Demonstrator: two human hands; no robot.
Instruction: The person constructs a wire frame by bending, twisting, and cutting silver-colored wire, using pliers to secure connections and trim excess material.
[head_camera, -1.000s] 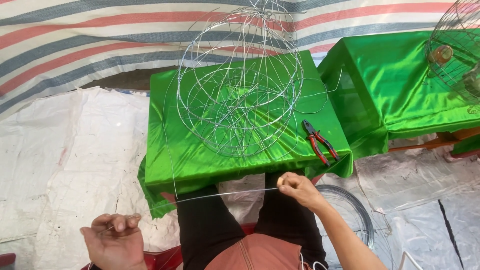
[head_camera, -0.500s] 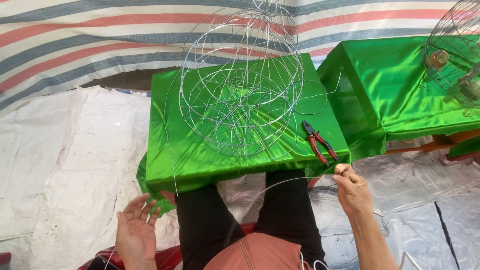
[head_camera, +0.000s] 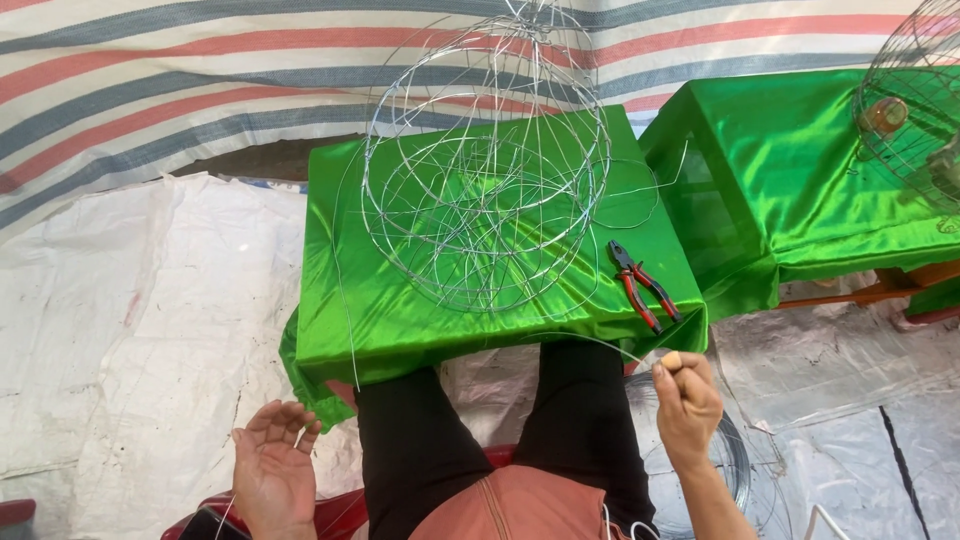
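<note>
A round cage-like frame of thin silver wire (head_camera: 487, 170) stands on a low table draped in shiny green cloth (head_camera: 400, 310). My right hand (head_camera: 685, 400), at the table's front right corner, pinches a long loose strand of wire (head_camera: 345, 290) that arcs over the table edge and down its left side. My left hand (head_camera: 272, 470) is palm up with fingers spread at the lower left, the wire's other end lying near its fingers. Red-handled pliers (head_camera: 640, 285) lie on the cloth just above my right hand. My legs in black trousers (head_camera: 500, 430) reach under the table.
A second green-draped table (head_camera: 800, 170) stands to the right with another wire cage (head_camera: 915, 100) on it. A coil of wire (head_camera: 735, 470) lies on the floor by my right arm. White plastic sheeting (head_camera: 130, 330) covers the floor; a striped tarp (head_camera: 180, 70) hangs behind.
My right hand has pulled away from the middle to the right, drawing the wire out. My left hand has opened from a closed fist and moved right toward my leg.
</note>
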